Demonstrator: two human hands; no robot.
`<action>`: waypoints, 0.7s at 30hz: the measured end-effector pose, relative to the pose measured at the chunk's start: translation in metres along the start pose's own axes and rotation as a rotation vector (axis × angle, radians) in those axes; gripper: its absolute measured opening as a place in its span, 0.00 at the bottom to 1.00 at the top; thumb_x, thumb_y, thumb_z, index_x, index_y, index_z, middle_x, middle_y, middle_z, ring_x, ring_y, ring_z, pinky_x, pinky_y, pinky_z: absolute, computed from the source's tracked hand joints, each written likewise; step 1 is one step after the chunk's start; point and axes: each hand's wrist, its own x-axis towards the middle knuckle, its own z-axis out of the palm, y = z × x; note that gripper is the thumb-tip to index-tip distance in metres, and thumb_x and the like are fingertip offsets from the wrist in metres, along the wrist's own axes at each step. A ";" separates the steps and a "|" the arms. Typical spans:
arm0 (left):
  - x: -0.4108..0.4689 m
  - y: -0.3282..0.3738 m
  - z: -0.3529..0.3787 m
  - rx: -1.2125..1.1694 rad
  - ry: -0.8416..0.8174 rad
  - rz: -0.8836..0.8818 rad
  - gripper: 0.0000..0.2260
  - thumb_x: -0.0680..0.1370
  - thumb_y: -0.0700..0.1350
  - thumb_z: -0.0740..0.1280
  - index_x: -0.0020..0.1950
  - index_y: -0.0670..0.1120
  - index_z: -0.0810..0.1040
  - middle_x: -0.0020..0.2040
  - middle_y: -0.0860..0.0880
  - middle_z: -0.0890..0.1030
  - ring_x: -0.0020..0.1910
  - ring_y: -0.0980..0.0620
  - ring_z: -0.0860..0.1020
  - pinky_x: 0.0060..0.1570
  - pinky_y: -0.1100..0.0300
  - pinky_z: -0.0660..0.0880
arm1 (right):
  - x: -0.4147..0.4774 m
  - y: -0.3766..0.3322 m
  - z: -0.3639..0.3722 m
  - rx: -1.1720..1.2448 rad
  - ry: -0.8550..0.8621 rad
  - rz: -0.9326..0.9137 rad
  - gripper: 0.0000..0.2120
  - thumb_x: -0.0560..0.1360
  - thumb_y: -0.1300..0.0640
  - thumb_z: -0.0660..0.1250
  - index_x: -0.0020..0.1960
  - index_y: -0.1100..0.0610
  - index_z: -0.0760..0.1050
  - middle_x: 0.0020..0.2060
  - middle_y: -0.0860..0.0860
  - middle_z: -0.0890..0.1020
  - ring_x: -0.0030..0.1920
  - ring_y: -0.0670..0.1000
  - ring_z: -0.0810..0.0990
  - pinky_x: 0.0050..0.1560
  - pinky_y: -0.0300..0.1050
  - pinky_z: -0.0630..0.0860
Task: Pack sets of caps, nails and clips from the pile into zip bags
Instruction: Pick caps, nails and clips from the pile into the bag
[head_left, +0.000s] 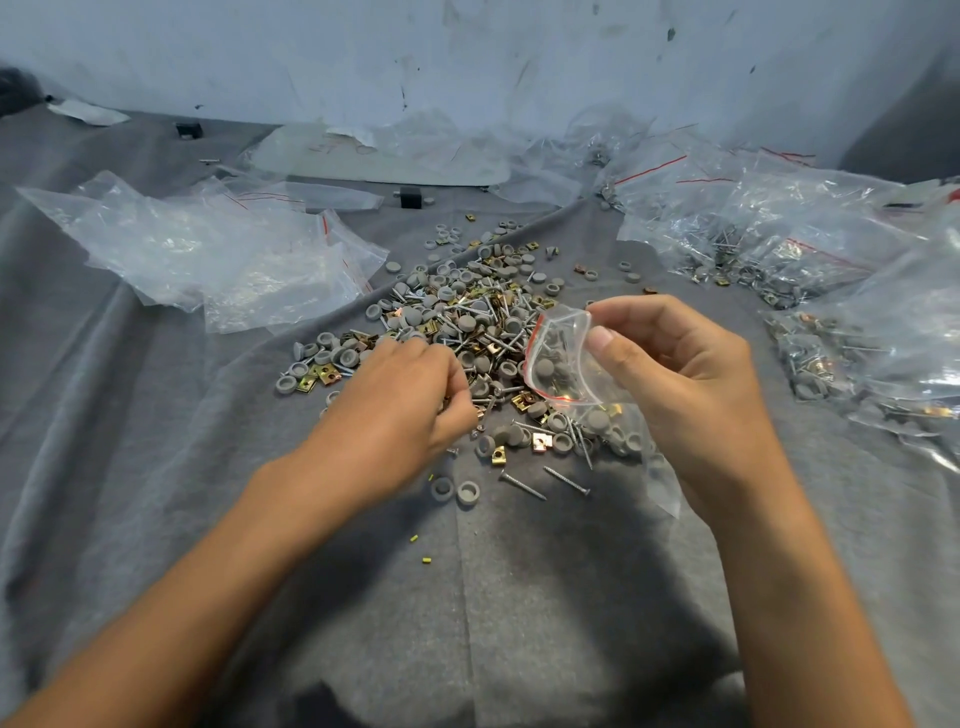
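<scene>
A pile (467, 317) of grey round caps, silver nails and brass clips lies on the grey cloth in the middle. My right hand (685, 379) pinches a small clear zip bag (558, 364) with a red seal line, held open above the pile's near right edge; several caps and small parts show inside it. My left hand (410, 400) hovers knuckles-up over the pile's near left side, fingers curled together over small parts that I cannot make out. Two nails (545, 480) and two caps (454, 491) lie loose nearer to me.
Empty clear zip bags (218, 254) are heaped at the left. Filled bags (810, 260) of parts are stacked at the right and far right. A large flat plastic sheet (384, 156) lies at the back by the wall. The grey cloth (156, 467) is wrinkled.
</scene>
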 end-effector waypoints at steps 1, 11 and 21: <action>0.000 0.002 -0.003 -0.041 -0.006 -0.002 0.05 0.77 0.48 0.63 0.41 0.53 0.72 0.41 0.56 0.75 0.44 0.52 0.71 0.45 0.56 0.66 | 0.000 0.000 0.000 -0.004 -0.003 0.000 0.06 0.78 0.64 0.72 0.51 0.54 0.83 0.43 0.47 0.87 0.42 0.42 0.82 0.45 0.35 0.77; -0.005 0.021 -0.016 -0.338 -0.031 0.039 0.04 0.79 0.52 0.62 0.45 0.55 0.70 0.37 0.61 0.78 0.32 0.58 0.73 0.33 0.64 0.67 | -0.002 -0.001 0.006 -0.013 -0.018 0.008 0.05 0.78 0.64 0.72 0.53 0.57 0.83 0.45 0.52 0.87 0.43 0.44 0.81 0.46 0.36 0.78; -0.005 0.027 -0.008 -0.323 0.067 0.144 0.02 0.81 0.51 0.66 0.51 0.54 0.77 0.35 0.62 0.77 0.35 0.65 0.75 0.35 0.71 0.66 | -0.003 -0.002 0.008 -0.034 -0.059 -0.006 0.05 0.78 0.64 0.72 0.52 0.56 0.83 0.44 0.49 0.87 0.44 0.44 0.83 0.47 0.37 0.79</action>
